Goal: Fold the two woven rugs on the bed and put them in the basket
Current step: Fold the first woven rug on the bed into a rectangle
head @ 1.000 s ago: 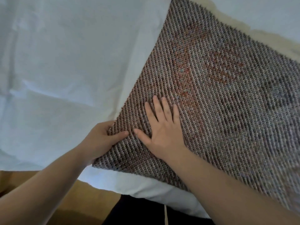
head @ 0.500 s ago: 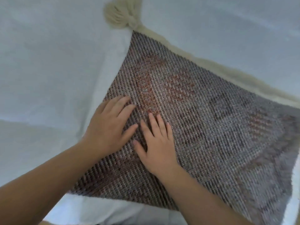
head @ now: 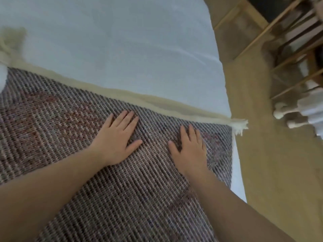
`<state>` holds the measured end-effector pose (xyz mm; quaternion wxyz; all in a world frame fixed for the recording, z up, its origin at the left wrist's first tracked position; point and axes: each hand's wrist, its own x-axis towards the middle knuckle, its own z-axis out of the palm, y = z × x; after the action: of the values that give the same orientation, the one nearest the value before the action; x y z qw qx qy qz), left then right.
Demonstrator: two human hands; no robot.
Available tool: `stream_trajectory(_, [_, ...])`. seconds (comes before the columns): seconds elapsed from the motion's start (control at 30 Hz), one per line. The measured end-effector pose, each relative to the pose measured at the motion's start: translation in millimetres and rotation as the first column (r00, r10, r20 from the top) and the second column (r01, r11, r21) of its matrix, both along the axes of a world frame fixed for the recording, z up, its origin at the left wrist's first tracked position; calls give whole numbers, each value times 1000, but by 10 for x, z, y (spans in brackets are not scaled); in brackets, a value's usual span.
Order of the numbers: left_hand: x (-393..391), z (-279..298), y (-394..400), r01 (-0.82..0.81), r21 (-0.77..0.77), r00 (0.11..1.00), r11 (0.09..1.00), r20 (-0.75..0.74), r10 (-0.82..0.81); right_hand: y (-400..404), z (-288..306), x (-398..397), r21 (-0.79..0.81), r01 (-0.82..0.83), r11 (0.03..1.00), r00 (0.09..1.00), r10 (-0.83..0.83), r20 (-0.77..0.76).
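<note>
White sheet over the bed (head: 122,41), filling the upper and middle view, with tan floor (head: 258,163) beyond its right edge and blurred wooden furniture (head: 286,32) at the upper right. No basket in view.

Spread flat across the near half of that sheet: a woven rug (head: 122,198), grey-brown with faded red patches, long axis apparently running left to right, out of view at the left and toward the body. Far edge trimmed with a cream border (head: 157,100) slanting down to the right, ending in a pale tassel (head: 240,125) that hangs just past the mattress edge; another tassel (head: 10,42), blurred, at the far left. Right short edge lying just inside the mattress edge. Only one rug discernible; cannot tell whether already doubled over, or where the second lies.

Pressed palm-down on the weave, near the far right corner: left hand (head: 117,142), fingers straight and close together, tips just short of the cream border; right hand (head: 189,149), likewise flat, fingers extended, gripping nothing, nearer the right short edge and the tassel. Well apart from each other, both on the right-hand part of the cloth.

Judged as smoothing ahead of a fold. Most of the rug lying leftward and toward the body from both palms, so likely a pull of the right edge leftward across the long axis, led by the nearer right hand.
</note>
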<state>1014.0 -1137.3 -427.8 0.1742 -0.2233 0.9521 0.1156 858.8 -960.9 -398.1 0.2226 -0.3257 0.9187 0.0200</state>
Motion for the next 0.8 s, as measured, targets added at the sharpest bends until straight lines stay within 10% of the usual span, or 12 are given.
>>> stream_trajectory(0.37, [-1801, 42, 313, 4, -17, 989, 1000, -151, -7, 610, -265, -1750, -404, 354, 843, 934, -343, 104])
stream_trajectory(0.6, [-2124, 206, 223, -99, -282, 927, 954, -374, -14, 591, -351, -2109, -724, 108, 681, 967, -241, -82])
stream_trajectory(0.8, [-2264, 33, 293, -24, -239, 973, 971, -229, -33, 662, -488, -2284, -751, 61, 657, 961, -242, -134])
